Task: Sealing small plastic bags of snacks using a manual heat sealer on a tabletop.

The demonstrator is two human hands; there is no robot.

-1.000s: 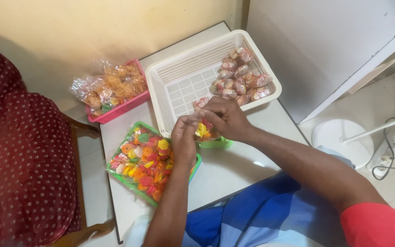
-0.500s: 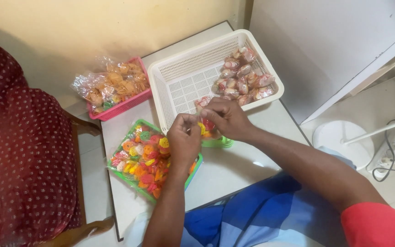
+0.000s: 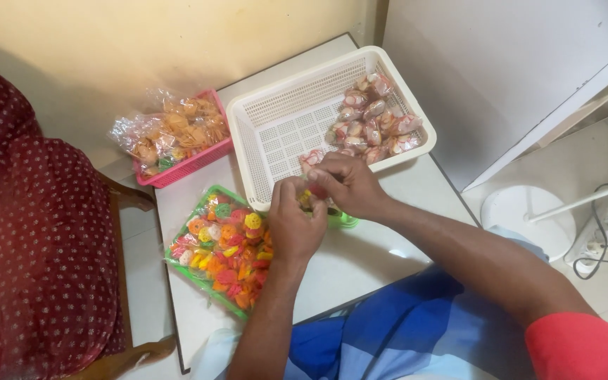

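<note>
My left hand (image 3: 293,226) and my right hand (image 3: 343,184) meet over the front rim of a white slotted basket (image 3: 283,127) on a white table (image 3: 360,257). Together they pinch a small clear packet (image 3: 312,160) of coloured snacks; most of it is hidden by the fingers. A pile of filled small packets (image 3: 374,123) lies in the basket's far right corner. Just left of my left hand sits a green tray (image 3: 177,259) heaped with loose orange, yellow, red and green snack pieces (image 3: 226,253).
A pink basket (image 3: 184,165) holding clear bags of orange snacks stands at the table's back left. A person in dark red dotted cloth (image 3: 29,239) sits on a wooden chair at left. A white fan base (image 3: 522,211) and a power strip (image 3: 603,225) lie on the floor at right.
Both hands have stayed together at the basket's front rim, fingers shifting slightly on the small packet. Nothing else has moved apart from a small camera shift.
</note>
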